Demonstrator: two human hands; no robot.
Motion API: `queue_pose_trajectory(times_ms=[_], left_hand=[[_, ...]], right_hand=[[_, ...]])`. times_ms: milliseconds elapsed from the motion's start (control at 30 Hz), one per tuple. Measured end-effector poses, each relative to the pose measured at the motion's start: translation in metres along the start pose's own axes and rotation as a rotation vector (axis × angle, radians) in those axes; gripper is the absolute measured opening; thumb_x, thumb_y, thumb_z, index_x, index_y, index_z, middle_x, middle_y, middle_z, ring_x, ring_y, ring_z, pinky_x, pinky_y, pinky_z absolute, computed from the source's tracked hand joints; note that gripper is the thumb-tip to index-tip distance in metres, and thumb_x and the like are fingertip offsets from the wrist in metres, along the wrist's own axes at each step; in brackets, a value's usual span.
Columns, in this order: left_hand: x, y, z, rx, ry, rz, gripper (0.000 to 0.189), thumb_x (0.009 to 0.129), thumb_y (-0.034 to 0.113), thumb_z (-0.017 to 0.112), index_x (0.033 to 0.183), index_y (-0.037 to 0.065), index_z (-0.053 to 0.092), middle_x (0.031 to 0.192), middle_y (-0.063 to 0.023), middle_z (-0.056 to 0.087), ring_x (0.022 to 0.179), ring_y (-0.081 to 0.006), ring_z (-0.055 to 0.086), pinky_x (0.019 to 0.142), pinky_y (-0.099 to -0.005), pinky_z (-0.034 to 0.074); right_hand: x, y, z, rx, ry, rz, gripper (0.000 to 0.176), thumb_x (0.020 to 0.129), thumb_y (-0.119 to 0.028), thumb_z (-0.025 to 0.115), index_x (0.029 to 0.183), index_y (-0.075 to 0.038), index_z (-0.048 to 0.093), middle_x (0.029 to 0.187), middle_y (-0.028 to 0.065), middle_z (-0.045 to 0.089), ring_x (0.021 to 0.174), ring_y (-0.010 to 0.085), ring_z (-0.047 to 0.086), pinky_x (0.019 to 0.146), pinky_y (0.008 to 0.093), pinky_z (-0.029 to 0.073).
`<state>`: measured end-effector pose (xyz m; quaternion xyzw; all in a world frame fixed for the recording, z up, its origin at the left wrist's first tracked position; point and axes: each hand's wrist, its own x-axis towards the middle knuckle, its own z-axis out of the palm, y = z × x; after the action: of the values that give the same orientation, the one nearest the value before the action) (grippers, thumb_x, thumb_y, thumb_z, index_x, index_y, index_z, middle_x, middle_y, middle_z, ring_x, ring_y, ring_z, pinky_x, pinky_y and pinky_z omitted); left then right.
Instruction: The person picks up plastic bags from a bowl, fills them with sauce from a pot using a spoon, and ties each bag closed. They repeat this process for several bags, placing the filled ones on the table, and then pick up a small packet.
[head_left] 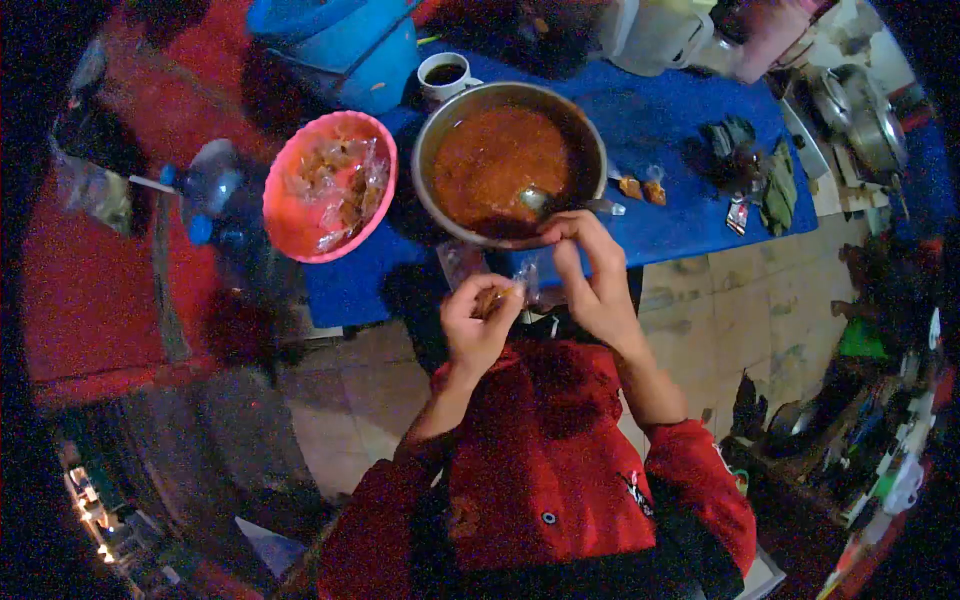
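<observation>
My left hand (478,322) is closed around a small clear plastic bag (490,300) with brownish-orange contents, just off the table's front edge. Close to the near rim of a large metal pot (424,205), my right hand (595,268) has its thumb and fingertips pinched together; whatever they hold is too small to make out. Reddish-orange sauce (500,150) fills much of the pot, and a metal spoon (535,198) rests in it. Clear plastic (460,262) lies at the table edge beside my left hand. Two small filled bags (642,190) sit right of the pot.
On the left stands a pink basin (275,205) holding several filled plastic bags. Behind are a blue bucket (370,75) and a white mug (440,88) of dark liquid. Dark cloth-like items (735,155) and a small packet (737,216) lie on the blue table (690,235).
</observation>
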<state>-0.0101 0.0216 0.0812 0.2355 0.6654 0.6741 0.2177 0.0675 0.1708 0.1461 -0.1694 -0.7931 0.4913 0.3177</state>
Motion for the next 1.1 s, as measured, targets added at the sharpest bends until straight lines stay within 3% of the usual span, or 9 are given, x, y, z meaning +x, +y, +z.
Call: queue_pose_trajectory(times_ms=[133,267,400,533,667,800,933,1067,1100], left_hand=[[-0.005,0.003,-0.009,-0.076,0.022,0.033,0.014,0.083,0.007,0.067,0.095,0.002,0.062,0.082,-0.0005,0.064,0.071,-0.0051,0.058,0.061,-0.0212,0.046],[-0.003,0.014,-0.007,0.103,0.002,0.069,0.017,0.089,0.007,0.056,0.103,0.000,0.061,0.090,-0.0042,0.065,0.079,-0.0105,0.061,0.068,-0.0238,0.048],[-0.008,0.010,0.006,0.369,-0.187,0.497,0.021,0.088,0.003,0.049,0.107,-0.003,0.056,0.085,-0.0145,0.056,0.076,-0.0260,0.055,0.069,-0.0356,0.044],[-0.024,0.009,0.006,0.039,-0.404,0.026,0.023,0.096,0.011,0.041,0.108,-0.002,0.055,0.085,-0.0099,0.053,0.073,-0.0206,0.051,0.067,-0.0334,0.043],[-0.024,0.019,0.007,-0.080,-0.429,0.087,0.027,0.099,0.015,0.036,0.105,-0.002,0.056,0.082,-0.0067,0.053,0.069,-0.0151,0.048,0.064,-0.0290,0.042],[-0.027,0.003,0.003,-0.211,-0.356,0.043,0.030,0.100,0.018,0.036,0.109,-0.002,0.057,0.076,-0.0053,0.053,0.061,-0.0121,0.045,0.060,-0.0256,0.041],[-0.039,-0.017,0.002,-0.012,-0.256,0.171,0.029,0.099,0.015,0.038,0.114,-0.003,0.055,0.080,-0.0101,0.059,0.067,-0.0183,0.054,0.066,-0.0289,0.045],[-0.035,-0.010,0.002,0.495,-0.167,0.310,0.031,0.095,0.015,0.046,0.118,-0.005,0.054,0.100,-0.0147,0.063,0.094,-0.0279,0.059,0.089,-0.0367,0.044],[-0.047,-0.033,-0.009,0.323,-0.180,0.004,0.030,0.093,0.016,0.049,0.116,-0.004,0.055,0.103,-0.0140,0.062,0.097,-0.0268,0.058,0.091,-0.0372,0.043]], right_hand=[[-0.012,-0.022,0.003,0.042,-0.251,0.098,0.014,0.082,-0.009,0.065,0.092,0.000,0.062,0.087,0.0130,0.063,0.084,0.0270,0.063,0.074,0.0339,0.049],[-0.015,-0.008,0.005,0.118,-0.124,0.172,0.010,0.082,-0.009,0.066,0.082,0.002,0.065,0.077,0.0122,0.064,0.073,0.0253,0.065,0.066,0.0332,0.049],[-0.013,-0.016,0.009,0.010,-0.133,0.042,0.009,0.083,-0.007,0.064,0.081,0.001,0.065,0.074,0.0135,0.063,0.070,0.0278,0.064,0.062,0.0343,0.049],[0.002,-0.011,-0.006,-0.088,-0.013,-0.057,0.019,0.089,-0.012,0.061,0.078,0.003,0.061,0.071,0.0083,0.060,0.061,0.0140,0.054,0.054,0.0271,0.042],[0.002,-0.011,-0.011,0.099,0.110,0.104,0.013,0.087,-0.009,0.061,0.078,0.000,0.061,0.068,0.0060,0.060,0.056,0.0134,0.055,0.049,0.0278,0.043],[-0.007,-0.017,0.006,0.700,0.087,0.438,0.024,0.096,-0.021,0.053,0.113,-0.004,0.051,0.084,0.0038,0.060,0.049,0.0043,0.044,0.040,0.0187,0.034],[-0.029,-0.013,0.000,0.769,-0.444,0.519,0.023,0.097,-0.023,0.048,0.093,-0.004,0.061,0.070,-0.0010,0.059,0.050,0.0046,0.044,0.044,0.0196,0.034],[-0.037,-0.014,0.012,0.293,-0.197,0.225,0.031,0.097,-0.023,0.046,0.077,-0.001,0.058,0.061,0.0072,0.055,0.050,0.0165,0.051,0.049,0.0310,0.042],[-0.036,-0.011,0.014,0.177,-0.217,0.103,0.028,0.093,-0.022,0.050,0.077,0.000,0.057,0.066,0.0142,0.056,0.056,0.0289,0.057,0.053,0.0376,0.045]])
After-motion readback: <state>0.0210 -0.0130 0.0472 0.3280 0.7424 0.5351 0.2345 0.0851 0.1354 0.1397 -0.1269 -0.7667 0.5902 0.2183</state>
